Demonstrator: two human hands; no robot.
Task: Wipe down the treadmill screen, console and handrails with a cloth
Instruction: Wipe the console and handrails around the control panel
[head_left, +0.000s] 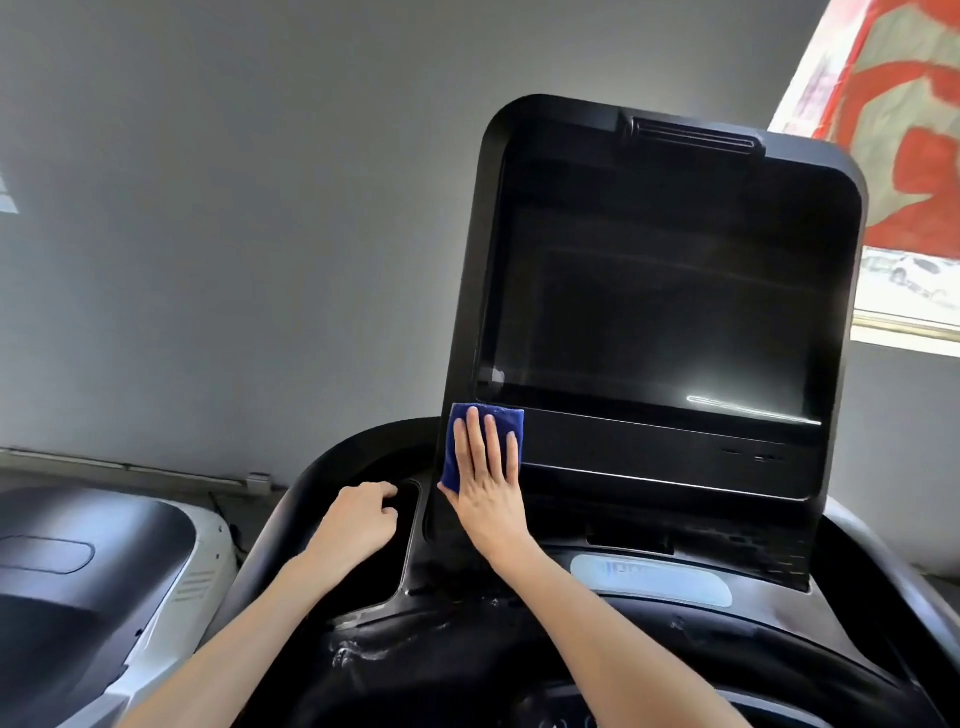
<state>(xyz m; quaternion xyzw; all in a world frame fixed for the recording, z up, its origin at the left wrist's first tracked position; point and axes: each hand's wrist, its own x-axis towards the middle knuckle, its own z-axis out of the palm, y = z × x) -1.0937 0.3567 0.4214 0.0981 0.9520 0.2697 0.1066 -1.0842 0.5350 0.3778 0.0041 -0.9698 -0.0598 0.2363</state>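
The treadmill's big dark screen (654, 317) stands upright in a black frame, tilted slightly right in the head view. My right hand (485, 478) lies flat with straight fingers on a folded blue cloth (457, 447), pressing it against the lower left corner of the screen frame, just under the glass. My left hand (358, 519) rests with curled fingers on the rim of the black console (467, 644) at the left, beside a recessed tray. The curved handrail (332, 457) arcs behind the left hand.
A second treadmill (93, 561) with a black and white hood stands at the lower left. A grey wall fills the background. A red patterned hanging (904, 114) and a bright window are at the upper right. White smears mark the console surface.
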